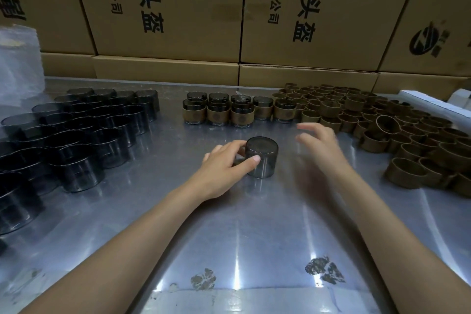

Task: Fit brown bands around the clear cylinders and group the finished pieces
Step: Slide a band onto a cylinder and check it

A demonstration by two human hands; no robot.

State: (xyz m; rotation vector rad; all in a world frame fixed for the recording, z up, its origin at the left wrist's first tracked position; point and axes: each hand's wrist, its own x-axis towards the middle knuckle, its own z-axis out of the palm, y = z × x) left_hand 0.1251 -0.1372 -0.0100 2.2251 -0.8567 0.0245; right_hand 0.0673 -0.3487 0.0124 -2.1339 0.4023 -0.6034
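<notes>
Cylinder in hand: we hold one dark see-through cylinder (262,158) standing on the metal table (242,224), near its middle and in front of us, closed end up. It has no band yet.
Left hand: our left hand (224,164) grips the cylinder from the side, thumb in front and fingers curled behind it.
Right hand: our right hand (319,144) is in the air beside the cylinder, blurred, fingers spread and holding nothing.
Handling: we judge the cylinder stiff, smooth, rather slippery and maybe fragile. It is best to take it by the side wall, low, so the top stays free for the band.
Bands: loose brown bands (382,130) lie in a big group on the right, near the right hand.
Finished pieces: banded cylinders (237,111) stand in rows behind.
Bare cylinders: many more (76,135) stand on the left.
Behind: cardboard boxes (178,7).
</notes>
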